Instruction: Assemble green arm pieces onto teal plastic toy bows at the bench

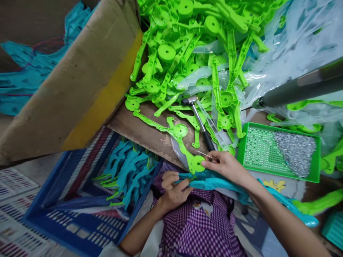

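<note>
Above my lap, my left hand (175, 191) grips the left end of a long blue plastic part (214, 183), fingers curled over its edge. My right hand (223, 166) is closed in a pinch at the table edge, with a thin metal rod (204, 154) sticking out between thumb and fingers. Those fingertips are beside the round disc of a lime-green plastic arm (197, 164), which overhangs the edge just above the blue part. A small hammer (198, 119) lies behind my right hand, its black handle toward me.
Lime-green parts (166, 53) are heaped at the back, beside clear plastic bags (302, 43). A green tray (242, 151) of small metal pins stands right, below a power screwdriver (300, 85). A cardboard box (66, 82) and a blue crate (77, 217) of blue-green parts are left.
</note>
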Motion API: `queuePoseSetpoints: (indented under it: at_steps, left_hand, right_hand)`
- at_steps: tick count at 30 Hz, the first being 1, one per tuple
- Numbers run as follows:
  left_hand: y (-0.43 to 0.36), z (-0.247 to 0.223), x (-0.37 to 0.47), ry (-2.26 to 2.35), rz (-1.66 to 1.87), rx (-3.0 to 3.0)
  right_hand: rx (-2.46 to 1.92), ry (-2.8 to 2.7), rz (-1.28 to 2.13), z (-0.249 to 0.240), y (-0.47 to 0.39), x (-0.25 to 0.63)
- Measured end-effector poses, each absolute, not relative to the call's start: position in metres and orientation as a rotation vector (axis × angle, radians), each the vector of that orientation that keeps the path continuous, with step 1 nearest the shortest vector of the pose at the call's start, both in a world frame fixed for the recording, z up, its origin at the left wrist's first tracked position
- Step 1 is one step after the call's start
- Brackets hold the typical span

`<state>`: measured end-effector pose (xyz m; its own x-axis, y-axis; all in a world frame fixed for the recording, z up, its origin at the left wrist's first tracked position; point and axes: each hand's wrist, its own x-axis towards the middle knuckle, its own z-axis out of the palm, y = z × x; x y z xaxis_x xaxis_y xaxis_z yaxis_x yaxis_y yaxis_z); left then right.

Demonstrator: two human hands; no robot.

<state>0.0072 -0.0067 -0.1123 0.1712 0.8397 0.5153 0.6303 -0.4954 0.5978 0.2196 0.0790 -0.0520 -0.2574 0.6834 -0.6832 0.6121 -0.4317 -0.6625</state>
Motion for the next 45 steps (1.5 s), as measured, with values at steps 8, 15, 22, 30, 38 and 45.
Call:
queuePoseSetpoints:
  at_steps: [8,15,22,30,38,45]
  left_hand:
    - [-0.008,-0.114,0.006,1.422,1.21,2.195]
    - [-0.01,-0.114,0.005,1.425,1.185,2.186]
    - [-0.01,-0.112,0.007,1.428,1.191,2.158]
    - [-0.005,-0.111,0.007,1.406,1.198,2.192]
    - [-0.011,-0.111,0.007,1.407,1.164,2.232]
    - [-0.014,-0.108,0.004,1.385,0.946,2.227]
  right_hand:
    - [-1.744,-1.497,1.974,-0.053,0.078,0.223]
    - [-1.675,-1.498,2.001,-0.046,0.078,0.224]
    - [-1.635,-1.611,2.01,-0.042,0.077,0.226]
    - [-1.707,-1.835,1.836,-0.038,0.074,0.225]
    - [-1.831,-2.067,1.569,-0.034,0.072,0.22]
    - [-1.815,-2.107,1.554,-0.032,0.071,0.218]
